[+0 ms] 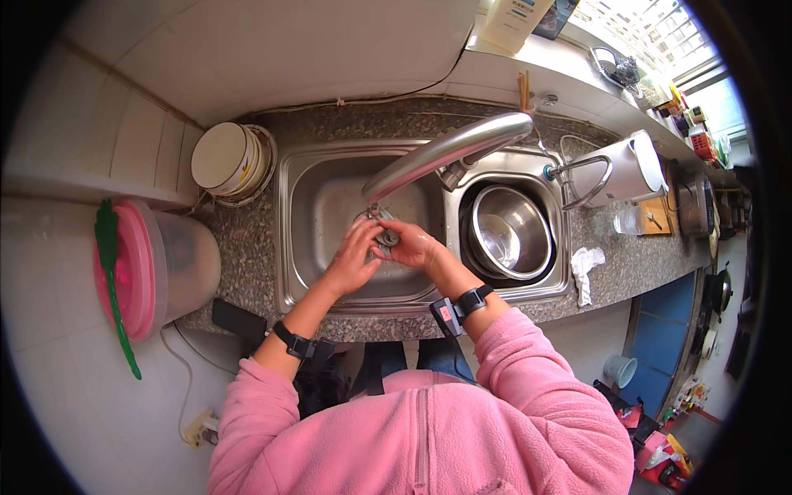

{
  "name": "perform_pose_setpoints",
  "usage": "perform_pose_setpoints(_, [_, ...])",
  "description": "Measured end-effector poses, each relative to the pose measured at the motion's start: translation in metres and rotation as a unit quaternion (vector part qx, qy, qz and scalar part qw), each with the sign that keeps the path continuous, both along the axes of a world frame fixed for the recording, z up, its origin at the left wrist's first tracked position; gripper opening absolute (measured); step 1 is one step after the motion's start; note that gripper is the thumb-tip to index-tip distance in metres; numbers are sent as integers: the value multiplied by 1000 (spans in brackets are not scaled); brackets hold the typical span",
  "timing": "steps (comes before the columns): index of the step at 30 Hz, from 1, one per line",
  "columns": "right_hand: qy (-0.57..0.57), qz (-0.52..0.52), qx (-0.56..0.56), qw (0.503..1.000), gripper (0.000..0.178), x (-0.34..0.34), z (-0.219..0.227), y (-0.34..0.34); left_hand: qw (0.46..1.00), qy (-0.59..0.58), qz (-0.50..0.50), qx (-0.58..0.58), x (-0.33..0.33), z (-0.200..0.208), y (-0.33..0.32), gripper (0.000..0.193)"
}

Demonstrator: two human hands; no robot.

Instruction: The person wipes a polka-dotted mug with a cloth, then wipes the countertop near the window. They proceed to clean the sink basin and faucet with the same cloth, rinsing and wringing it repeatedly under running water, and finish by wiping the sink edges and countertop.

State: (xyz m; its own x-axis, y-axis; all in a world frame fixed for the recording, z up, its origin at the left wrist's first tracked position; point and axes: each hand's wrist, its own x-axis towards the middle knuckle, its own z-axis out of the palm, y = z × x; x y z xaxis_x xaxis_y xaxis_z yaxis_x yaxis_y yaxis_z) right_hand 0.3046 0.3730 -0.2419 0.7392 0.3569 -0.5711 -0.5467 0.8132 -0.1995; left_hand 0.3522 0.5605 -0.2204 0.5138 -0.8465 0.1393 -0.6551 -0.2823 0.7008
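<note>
One pink fleece sits nearest, right hand gripping one greyish object, left hand alongside, grip unclear.

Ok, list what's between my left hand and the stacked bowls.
Head view: granite countertop and the left sink basin lie between the stacked bowls and your left hand.

Pink zip-front fleece, black wristbands, blue jeans.

Fingers of the left hand and right hand partly cover a greyish object, its kind unclear. The view's lower edge cuts off the pink fleece jacket.
</note>
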Motion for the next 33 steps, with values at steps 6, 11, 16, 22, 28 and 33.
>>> perform_pose_setpoints(6, [-68,214,35,974,12,1,27,-7,987,-155,-26,41,18,24,-1,70])
perform_pose_setpoints(11, [-126,340,-119,925,19,9,21,4,970,-202,-73,117,36,19,-7,26])
perform_pose_setpoints(16, [-362,281,-715,528,23,10,3,12,952,-152,16,264,23,-6,-16,14])
perform_pose_setpoints(22, [-476,350,-779,208,17,23,8,-10,914,322,150,198,11,-26,-29,13])
perform_pose_setpoints(28, [-533,290,-777,170,17,14,17,-14,685,708,122,125,17,-17,-18,17])
perform_pose_setpoints(33, [-228,323,-820,415,31,5,4,-10,875,448,187,4,9,-9,-10,26])
